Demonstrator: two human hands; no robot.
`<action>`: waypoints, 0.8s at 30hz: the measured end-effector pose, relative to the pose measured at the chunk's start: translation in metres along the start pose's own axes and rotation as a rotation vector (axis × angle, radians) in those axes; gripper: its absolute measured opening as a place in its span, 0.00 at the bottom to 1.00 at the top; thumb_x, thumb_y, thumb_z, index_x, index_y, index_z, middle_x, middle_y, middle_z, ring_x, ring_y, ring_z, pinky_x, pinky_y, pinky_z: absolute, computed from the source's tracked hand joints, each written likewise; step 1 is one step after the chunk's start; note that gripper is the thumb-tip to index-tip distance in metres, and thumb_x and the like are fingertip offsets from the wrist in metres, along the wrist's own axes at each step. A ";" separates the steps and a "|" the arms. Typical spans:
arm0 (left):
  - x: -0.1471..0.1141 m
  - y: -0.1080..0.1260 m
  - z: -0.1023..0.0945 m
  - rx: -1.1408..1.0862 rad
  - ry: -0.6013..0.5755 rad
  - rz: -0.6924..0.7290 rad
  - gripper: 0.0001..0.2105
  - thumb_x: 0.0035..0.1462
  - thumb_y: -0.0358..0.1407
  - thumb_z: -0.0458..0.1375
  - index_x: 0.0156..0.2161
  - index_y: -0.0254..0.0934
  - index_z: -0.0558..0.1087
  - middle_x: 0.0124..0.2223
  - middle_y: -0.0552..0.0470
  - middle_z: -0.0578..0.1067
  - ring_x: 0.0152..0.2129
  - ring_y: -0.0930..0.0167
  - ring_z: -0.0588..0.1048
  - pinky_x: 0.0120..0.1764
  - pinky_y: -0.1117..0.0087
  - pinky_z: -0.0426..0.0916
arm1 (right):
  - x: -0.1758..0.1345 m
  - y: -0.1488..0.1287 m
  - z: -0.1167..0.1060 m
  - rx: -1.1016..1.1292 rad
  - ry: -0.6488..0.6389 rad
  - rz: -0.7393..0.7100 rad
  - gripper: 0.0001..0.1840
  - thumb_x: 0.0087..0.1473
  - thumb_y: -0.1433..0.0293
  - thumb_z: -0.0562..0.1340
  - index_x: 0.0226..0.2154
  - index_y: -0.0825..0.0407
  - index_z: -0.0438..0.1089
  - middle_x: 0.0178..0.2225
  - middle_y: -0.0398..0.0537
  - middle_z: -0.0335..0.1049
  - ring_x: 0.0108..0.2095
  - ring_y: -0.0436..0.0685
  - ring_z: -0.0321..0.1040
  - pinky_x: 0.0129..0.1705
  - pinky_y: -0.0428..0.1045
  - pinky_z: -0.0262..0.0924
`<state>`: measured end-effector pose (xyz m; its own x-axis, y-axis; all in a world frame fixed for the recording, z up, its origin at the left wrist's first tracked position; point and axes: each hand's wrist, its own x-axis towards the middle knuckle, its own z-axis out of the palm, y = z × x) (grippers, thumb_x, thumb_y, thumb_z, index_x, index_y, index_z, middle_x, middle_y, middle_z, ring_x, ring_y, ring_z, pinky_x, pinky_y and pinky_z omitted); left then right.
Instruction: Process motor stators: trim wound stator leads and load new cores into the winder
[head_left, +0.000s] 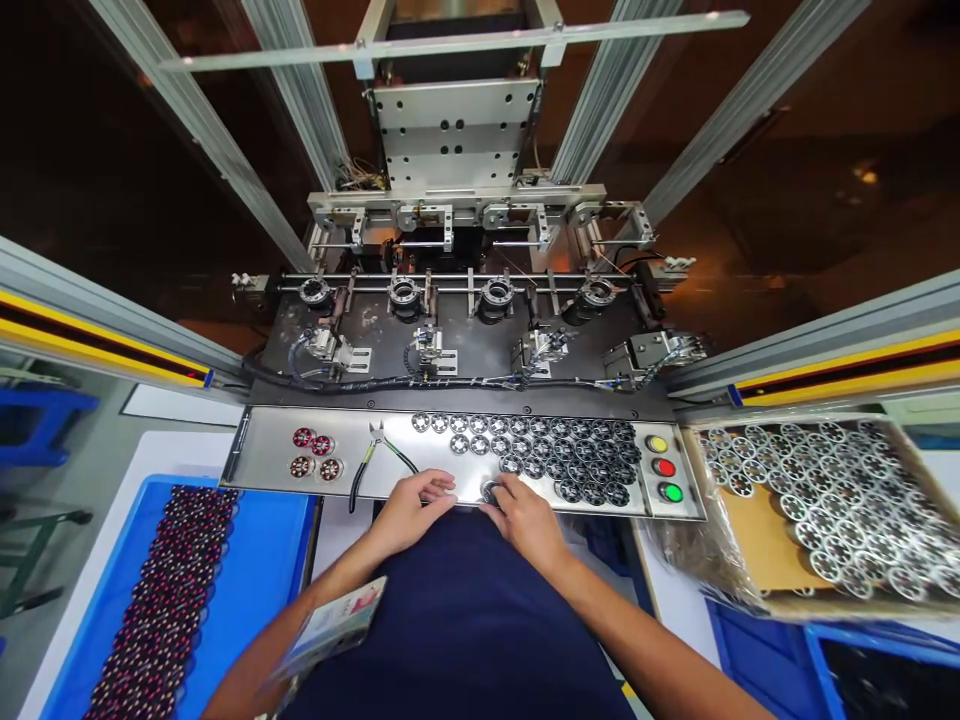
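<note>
My right hand (527,517) pinches a small round black-and-silver metal part (490,491) at the front edge of the metal shelf (442,478). My left hand (415,508) is just left of it, palm turned inward, with the fingers slightly bent and the thumb apart; nothing shows in it. Rows of similar round metal parts (555,446) stand on the shelf to the right, behind my right hand. Side cutters (367,462) with dark handles lie beyond my left hand. Further left are several round red and copper-coloured parts (322,445).
Behind the shelf is a machine with several round fixtures (496,297). Yellow, red and green buttons (664,467) sit at the shelf's right end. A blue tray (262,560) of dark red parts is at left, a carton (772,545) of silver rings at right. Yellow-edged posts (847,368) flank the machine.
</note>
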<state>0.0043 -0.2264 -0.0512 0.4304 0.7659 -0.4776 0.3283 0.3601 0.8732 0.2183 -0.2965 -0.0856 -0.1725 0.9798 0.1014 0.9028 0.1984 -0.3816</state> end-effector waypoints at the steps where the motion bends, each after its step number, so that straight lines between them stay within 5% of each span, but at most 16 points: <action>1: 0.001 -0.001 0.001 -0.016 0.000 -0.008 0.11 0.53 0.38 0.63 0.41 0.36 0.77 0.40 0.47 0.81 0.37 0.67 0.77 0.46 0.65 0.70 | 0.002 -0.001 0.001 0.008 -0.006 -0.002 0.08 0.65 0.66 0.61 0.40 0.55 0.72 0.43 0.51 0.73 0.39 0.55 0.72 0.41 0.52 0.71; 10: 0.016 -0.010 0.023 -0.263 0.009 -0.097 0.20 0.46 0.43 0.69 0.42 0.33 0.77 0.34 0.49 0.79 0.30 0.69 0.76 0.41 0.65 0.72 | 0.024 -0.015 0.010 0.157 0.042 -0.067 0.09 0.64 0.66 0.62 0.41 0.56 0.71 0.37 0.46 0.73 0.36 0.53 0.73 0.38 0.51 0.72; 15: 0.018 -0.003 0.018 -0.460 -0.019 -0.138 0.27 0.44 0.51 0.70 0.44 0.30 0.77 0.36 0.45 0.80 0.32 0.67 0.79 0.40 0.64 0.74 | 0.029 -0.024 -0.003 0.186 0.129 -0.128 0.14 0.62 0.70 0.61 0.51 0.53 0.70 0.46 0.54 0.75 0.47 0.59 0.73 0.49 0.55 0.72; 19: 0.013 0.006 0.007 -0.554 -0.042 -0.154 0.27 0.46 0.48 0.71 0.47 0.32 0.77 0.43 0.41 0.81 0.36 0.64 0.81 0.42 0.64 0.75 | -0.008 0.001 -0.029 0.065 0.226 -0.069 0.22 0.62 0.68 0.61 0.58 0.51 0.65 0.56 0.60 0.70 0.57 0.66 0.67 0.56 0.62 0.68; 24: 0.010 0.011 0.001 -0.602 -0.058 -0.181 0.24 0.46 0.43 0.72 0.48 0.32 0.77 0.44 0.40 0.82 0.38 0.62 0.82 0.41 0.65 0.76 | -0.067 0.046 -0.042 -0.159 0.289 0.114 0.28 0.62 0.67 0.59 0.63 0.53 0.60 0.68 0.68 0.49 0.65 0.81 0.51 0.54 0.75 0.61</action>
<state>0.0127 -0.2156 -0.0466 0.4628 0.6409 -0.6124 -0.1234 0.7307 0.6715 0.2876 -0.3547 -0.0710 0.0314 0.9433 0.3305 0.9637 0.0591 -0.2602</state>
